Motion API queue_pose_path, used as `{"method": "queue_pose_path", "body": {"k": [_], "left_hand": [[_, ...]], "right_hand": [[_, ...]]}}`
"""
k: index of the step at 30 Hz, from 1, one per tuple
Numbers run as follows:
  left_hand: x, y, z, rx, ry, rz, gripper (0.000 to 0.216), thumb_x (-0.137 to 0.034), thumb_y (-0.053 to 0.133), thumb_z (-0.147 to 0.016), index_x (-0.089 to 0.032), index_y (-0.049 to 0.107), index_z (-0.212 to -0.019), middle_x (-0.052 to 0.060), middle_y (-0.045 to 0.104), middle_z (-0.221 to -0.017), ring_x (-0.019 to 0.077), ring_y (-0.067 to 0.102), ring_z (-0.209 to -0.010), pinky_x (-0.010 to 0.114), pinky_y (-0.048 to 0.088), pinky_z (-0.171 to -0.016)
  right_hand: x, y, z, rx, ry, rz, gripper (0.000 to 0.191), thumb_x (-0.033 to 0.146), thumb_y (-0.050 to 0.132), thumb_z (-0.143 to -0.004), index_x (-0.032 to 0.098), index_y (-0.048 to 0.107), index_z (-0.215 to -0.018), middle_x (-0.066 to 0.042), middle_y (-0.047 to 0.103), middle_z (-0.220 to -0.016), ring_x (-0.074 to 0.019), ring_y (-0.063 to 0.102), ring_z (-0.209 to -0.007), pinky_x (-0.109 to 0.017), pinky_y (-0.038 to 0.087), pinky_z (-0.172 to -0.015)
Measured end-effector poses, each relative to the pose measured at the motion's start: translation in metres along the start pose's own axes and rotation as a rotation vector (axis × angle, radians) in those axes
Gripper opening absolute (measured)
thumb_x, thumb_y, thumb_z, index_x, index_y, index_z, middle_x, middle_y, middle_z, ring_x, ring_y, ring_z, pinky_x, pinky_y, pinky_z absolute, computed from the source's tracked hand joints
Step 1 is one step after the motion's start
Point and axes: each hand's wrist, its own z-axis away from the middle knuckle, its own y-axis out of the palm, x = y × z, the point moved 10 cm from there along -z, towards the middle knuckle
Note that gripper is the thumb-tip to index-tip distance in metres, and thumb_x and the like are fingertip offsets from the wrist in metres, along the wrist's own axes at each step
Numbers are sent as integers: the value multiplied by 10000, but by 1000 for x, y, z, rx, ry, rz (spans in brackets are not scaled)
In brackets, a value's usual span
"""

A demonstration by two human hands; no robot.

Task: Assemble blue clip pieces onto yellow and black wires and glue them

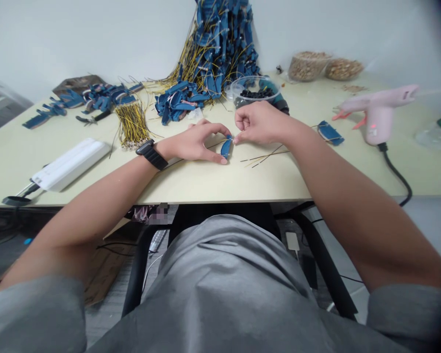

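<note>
Near middle of the bench (176, 189): a small blue strip (226, 148) is held upright between the two hands, just above the bench top.
Left hand (194, 143): curved and gripping the strip's lower end between thumb and fingers; a black watch (152, 154) sits on the wrist.
Right hand (259, 123): fingers pinched closed, tips touching the strip's upper end.
Just right of the strip: thin loose wires (264, 157) lie on the bench.
Far middle: a tall heap of blue strips with yellow wires (216, 54) rises against the wall, beside a clear bowl of black beads (255, 88).
Far left: pliers (91, 117) and a yellow wire bundle (132, 125).
Near left: a white power strip (69, 164).
Right: a pink glue gun (378, 110) and one blue strip (330, 133).
</note>
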Motion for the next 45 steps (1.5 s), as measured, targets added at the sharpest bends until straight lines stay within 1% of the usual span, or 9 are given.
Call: {"method": "queue_pose_path", "body": {"k": [5, 13, 21, 27, 33, 35, 38, 41, 45], "left_hand": [[0, 0, 0, -7, -2, -14, 1095, -937, 1014, -828, -298, 816, -1695, 177, 827, -1575, 509, 662, -1581, 654, 483, -1420], [4, 1, -1, -36, 31, -14, 1079, -931, 1025, -824, -316, 834, -1690, 170, 845, -1595, 504, 684, -1558, 668, 498, -1401], [6, 1, -1, -63, 67, -11, 1074, -957, 1026, -827, -322, 847, -1674, 158, 873, -1558, 490, 704, -1539, 643, 523, -1394], [7, -2, -1, -65, 109, 18, 1117, -961, 1036, -814, -321, 810, -1701, 155, 844, -1670, 484, 709, -1575, 644, 521, -1427], [3, -16, 2, -73, 108, 60, 1113, -1040, 965, -859, -299, 810, -1673, 156, 825, -1711, 481, 711, -1609, 655, 538, -1438], [5, -21, 2, -108, 97, 69, 1091, -1073, 922, -886, -287, 826, -1637, 160, 840, -1684, 473, 728, -1582, 663, 543, -1433], [10, -30, 3, -199, 82, 102, 992, -1094, 800, -992, -274, 864, -1547, 170, 875, -1611, 443, 771, -1512, 647, 564, -1407], [15, -39, 5, -294, 43, 145, 869, -1072, 728, -1086, -286, 897, -1417, 156, 907, -1515, 411, 805, -1460, 615, 577, -1392], [16, -49, 8, -378, 10, 182, 790, -1049, 736, -1121, -289, 894, -1268, 142, 928, -1418, 396, 821, -1403, 585, 627, -1335]], "right_hand": [[4, -1, 3, 32, 13, -1, 443, 176, 1065, -883, 268, 633, -855, 7, 692, -847, -225, 650, -832, -420, 485, -823], [4, 0, 3, 41, 28, 18, 454, 178, 1061, -893, 270, 618, -858, 3, 705, -869, -246, 690, -873, -428, 497, -846], [10, -5, 6, 42, 41, 15, 446, 106, 1050, -900, 259, 636, -837, 32, 668, -817, -193, 585, -788, -402, 443, -792], [3, -3, 4, 50, 50, 49, 377, 239, 1087, -898, 254, 710, -896, 6, 738, -890, -232, 704, -881, -403, 502, -861], [8, -16, 6, -16, 23, 94, 190, 190, 961, -1014, 273, 802, -951, -26, 704, -869, -280, 704, -901, -442, 537, -931], [9, -19, 7, -33, 24, 105, 115, 217, 903, -1060, 287, 849, -986, -46, 713, -865, -310, 722, -916, -466, 561, -958], [8, -20, 7, -38, 36, 114, 56, 247, 874, -1061, 292, 908, -1063, -76, 780, -916, -340, 767, -960, -490, 597, -986], [8, -19, 8, -41, 34, 124, 113, 288, 887, -1026, 288, 941, -1125, -106, 858, -1005, -373, 814, -1035, -513, 630, -1018], [10, -20, 8, -47, 29, 146, 166, 304, 865, -995, 288, 939, -1143, -122, 901, -1086, -392, 839, -1094, -528, 656, -1037]]}}
